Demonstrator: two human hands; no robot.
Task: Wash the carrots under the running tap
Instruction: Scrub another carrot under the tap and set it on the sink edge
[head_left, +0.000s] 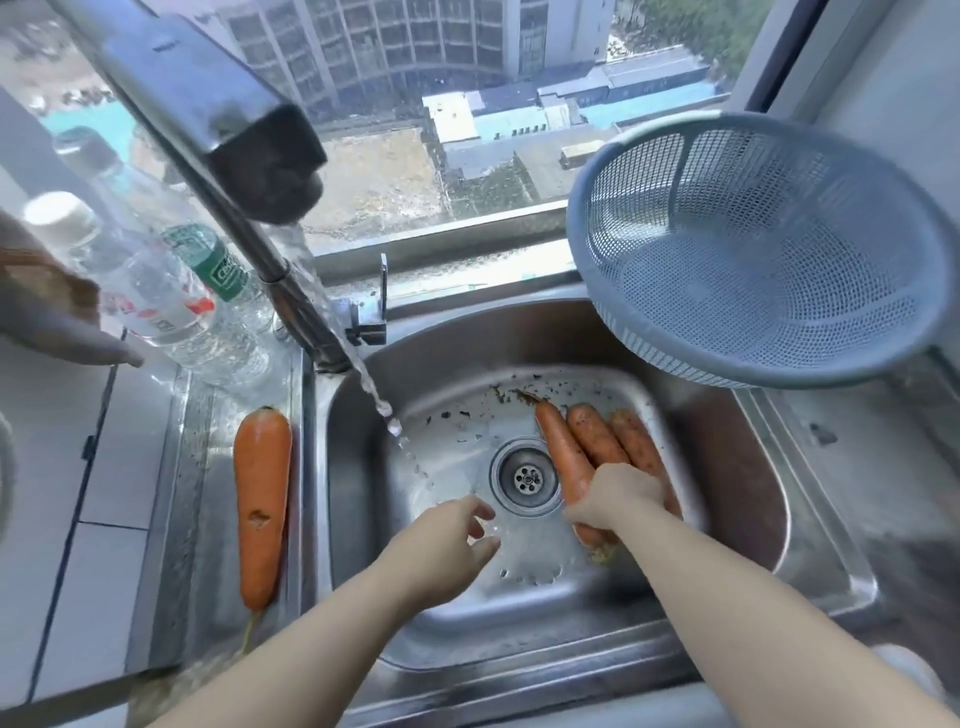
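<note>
Lone carrot (262, 504) lying at 9 o'clock of sink (519, 670), tap stream (382, 405) landing 9 o'clock of drain (527, 478), left hand (447, 535) at 8 o'clock, fingers (480, 512) loose, apart, empty, right hand (618, 501) at 3 o'clock gripping three muddy carrots (587, 441), colander (753, 249) at 1 o'clock.

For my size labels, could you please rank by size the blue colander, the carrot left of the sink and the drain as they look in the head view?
Largest: blue colander, though possibly nearer the camera.
Then the carrot.
Smallest: the drain.
</note>
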